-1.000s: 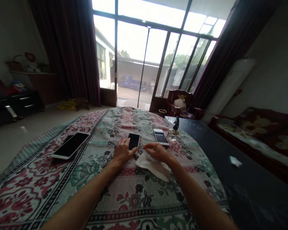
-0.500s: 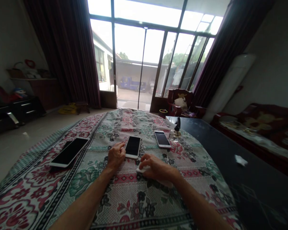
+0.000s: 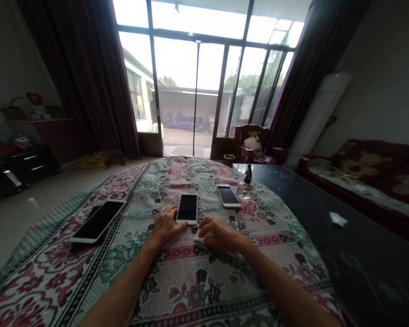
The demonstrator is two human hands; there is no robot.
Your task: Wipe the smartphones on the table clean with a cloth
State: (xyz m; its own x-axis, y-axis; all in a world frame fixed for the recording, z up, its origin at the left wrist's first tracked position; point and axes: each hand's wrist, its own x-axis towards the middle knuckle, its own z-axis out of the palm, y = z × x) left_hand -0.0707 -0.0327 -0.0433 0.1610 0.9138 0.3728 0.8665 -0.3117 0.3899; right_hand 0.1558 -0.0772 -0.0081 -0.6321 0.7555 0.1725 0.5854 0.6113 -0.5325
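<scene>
In the middle of the table, a white-framed smartphone lies face up with a dark screen. My left hand grips its lower left corner, fingers along the left edge and thumb against the bottom edge. Just to the right and nearer to me, my right hand is closed on a white tissue that rests on the cloth; part of it is hidden under the palm. A second smartphone lies farther back on the right. On the left, a larger white-edged tablet sits tilted on something dark.
A flowered tablecloth covers the round table. Near its right rim stands a small dark figurine on a pale base. A dark table adjoins on the right, bearing a crumpled white tissue. Glass doors stand beyond.
My left thumb has come out along the phone's bottom edge. My right hand stays on the tissue, almost in place. The whole view has shifted slightly.
</scene>
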